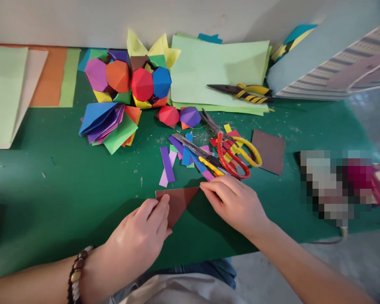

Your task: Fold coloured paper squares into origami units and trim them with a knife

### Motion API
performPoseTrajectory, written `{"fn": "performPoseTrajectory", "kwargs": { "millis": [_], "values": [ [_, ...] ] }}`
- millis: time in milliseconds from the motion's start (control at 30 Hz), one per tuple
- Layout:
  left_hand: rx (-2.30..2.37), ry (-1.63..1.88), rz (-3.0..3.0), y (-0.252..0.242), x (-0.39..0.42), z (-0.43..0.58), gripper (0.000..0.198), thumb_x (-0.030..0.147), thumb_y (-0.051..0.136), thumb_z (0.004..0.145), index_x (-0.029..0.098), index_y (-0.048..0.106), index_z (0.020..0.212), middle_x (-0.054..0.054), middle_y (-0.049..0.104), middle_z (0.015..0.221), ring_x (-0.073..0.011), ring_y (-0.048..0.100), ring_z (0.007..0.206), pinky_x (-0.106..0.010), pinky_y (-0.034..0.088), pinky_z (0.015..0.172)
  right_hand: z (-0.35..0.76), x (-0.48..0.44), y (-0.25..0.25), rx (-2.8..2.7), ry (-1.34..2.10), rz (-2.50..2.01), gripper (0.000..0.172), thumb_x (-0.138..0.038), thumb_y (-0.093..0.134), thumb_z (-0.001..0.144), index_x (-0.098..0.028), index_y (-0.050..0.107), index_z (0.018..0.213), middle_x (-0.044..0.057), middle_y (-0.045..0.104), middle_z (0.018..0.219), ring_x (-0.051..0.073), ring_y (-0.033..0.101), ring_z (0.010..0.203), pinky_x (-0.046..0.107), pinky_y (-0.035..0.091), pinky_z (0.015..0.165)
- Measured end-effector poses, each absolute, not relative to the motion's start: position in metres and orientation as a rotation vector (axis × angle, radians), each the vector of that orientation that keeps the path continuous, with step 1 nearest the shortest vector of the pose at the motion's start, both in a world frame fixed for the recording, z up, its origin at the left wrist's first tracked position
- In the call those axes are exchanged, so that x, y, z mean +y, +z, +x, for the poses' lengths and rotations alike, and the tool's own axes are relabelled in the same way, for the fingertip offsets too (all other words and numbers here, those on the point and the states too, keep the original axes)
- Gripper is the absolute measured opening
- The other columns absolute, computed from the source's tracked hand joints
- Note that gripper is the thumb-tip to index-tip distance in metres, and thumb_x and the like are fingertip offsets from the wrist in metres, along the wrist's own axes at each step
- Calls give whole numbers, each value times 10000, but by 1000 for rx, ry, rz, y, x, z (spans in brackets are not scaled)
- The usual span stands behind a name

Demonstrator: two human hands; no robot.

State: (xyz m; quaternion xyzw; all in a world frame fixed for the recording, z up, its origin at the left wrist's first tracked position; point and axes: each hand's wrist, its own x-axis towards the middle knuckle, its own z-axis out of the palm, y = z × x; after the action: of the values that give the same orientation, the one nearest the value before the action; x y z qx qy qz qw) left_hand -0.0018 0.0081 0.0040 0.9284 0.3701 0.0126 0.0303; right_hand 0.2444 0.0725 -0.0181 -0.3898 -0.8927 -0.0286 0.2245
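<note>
A brown sheet of paper (179,202), folded into a triangle, lies at the table's near side. My left hand (145,232), with a beaded bracelet at the wrist, presses on its left part, fingers closed over the edge. Thumb and forefinger of my right hand (236,202) pinch its right-hand corner. Just beyond my right hand are red-and-yellow scissors (234,152) and a yellow-handled utility knife (202,156), lying across cut paper strips (167,164). A flat brown paper square (268,151) sits to their right.
Folded paper balls (142,84) and a stack of coloured folded papers (109,124) stand farther back. Pliers (240,90) rest on pale green sheets (196,63). More sheets (4,97) lie at left, a box (329,59) stands at right, and a blurred object (326,181) lies near the right edge.
</note>
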Motion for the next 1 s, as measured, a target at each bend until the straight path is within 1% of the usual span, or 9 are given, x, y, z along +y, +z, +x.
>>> {"fn": "performPoseTrajectory", "kwargs": {
  "millis": [100, 333, 500, 600, 700, 800, 867, 933, 1000],
  "values": [
    [1136, 35, 2845, 5, 9, -2, 336, 185, 409, 986, 43, 663, 1154, -191, 642, 1280, -230, 635, 982, -349, 546, 779, 244, 73, -18, -2446, -53, -1065, 85, -118, 604, 901, -189, 603, 853, 29, 659, 732, 143, 621, 691, 266, 498, 678],
    [1121, 31, 2841, 7, 10, -2, 320, 188, 423, 983, 56, 664, 1148, -188, 640, 1284, -229, 639, 986, -344, 551, 780, 239, 74, -17, -2519, -31, -1003, 124, -78, 593, 897, -169, 597, 811, 29, 635, 700, 145, 618, 670, 281, 484, 650],
    [1118, 17, 2819, 7, 9, -1, 309, 171, 424, 976, 71, 663, 1144, -188, 646, 1268, -235, 642, 996, -357, 556, 791, 231, 60, -18, -2522, 140, -952, 151, -78, 531, 926, -166, 620, 842, 33, 632, 718, 140, 595, 683, 274, 483, 624],
    [1100, -15, 2794, 5, 10, -2, 322, 108, 402, 953, 71, 662, 1141, -182, 651, 1258, -237, 634, 1037, -363, 556, 818, 221, 46, -19, -2552, 221, -891, 170, -87, 511, 933, -150, 641, 845, 36, 614, 702, 147, 563, 662, 281, 473, 600],
    [1085, -16, 2812, 4, 11, -3, 377, 49, 384, 914, 35, 626, 1202, -193, 617, 1311, -241, 620, 1072, -365, 556, 835, 208, 29, -20, -2573, 288, -824, 195, -95, 495, 933, -124, 665, 841, 44, 597, 686, 159, 524, 630, 294, 455, 572],
    [1083, -30, 2823, 3, 12, -4, 415, 35, 383, 894, 22, 595, 1250, -195, 609, 1322, -239, 619, 1065, -362, 557, 837, 197, 14, -19, -2607, 364, -734, 255, -89, 445, 934, -117, 679, 839, 56, 601, 691, 173, 527, 645, 309, 466, 596],
    [1071, -45, 2833, 2, 11, -4, 409, 43, 396, 890, 14, 598, 1244, -199, 612, 1317, -242, 621, 1058, -363, 556, 832, 195, 10, -18, -2614, 446, -675, 287, -93, 414, 944, -128, 681, 845, 59, 614, 705, 172, 547, 668, 305, 478, 623],
    [1065, -36, 2846, 1, 11, -4, 374, 81, 412, 914, 16, 615, 1221, -203, 613, 1316, -245, 625, 1050, -363, 553, 826, 200, 14, -17, -2572, 477, -694, 257, -115, 431, 953, -136, 681, 897, 55, 641, 738, 163, 569, 687, 297, 486, 653],
    [1084, 3, 2856, -1, 11, -3, 339, 151, 417, 961, 35, 641, 1188, -198, 628, 1296, -244, 630, 1037, -364, 547, 822, 210, 26, -16, -2507, 376, -822, 173, -129, 498, 944, -144, 670, 951, 46, 668, 773, 151, 594, 699, 285, 486, 679]
  ]
}}
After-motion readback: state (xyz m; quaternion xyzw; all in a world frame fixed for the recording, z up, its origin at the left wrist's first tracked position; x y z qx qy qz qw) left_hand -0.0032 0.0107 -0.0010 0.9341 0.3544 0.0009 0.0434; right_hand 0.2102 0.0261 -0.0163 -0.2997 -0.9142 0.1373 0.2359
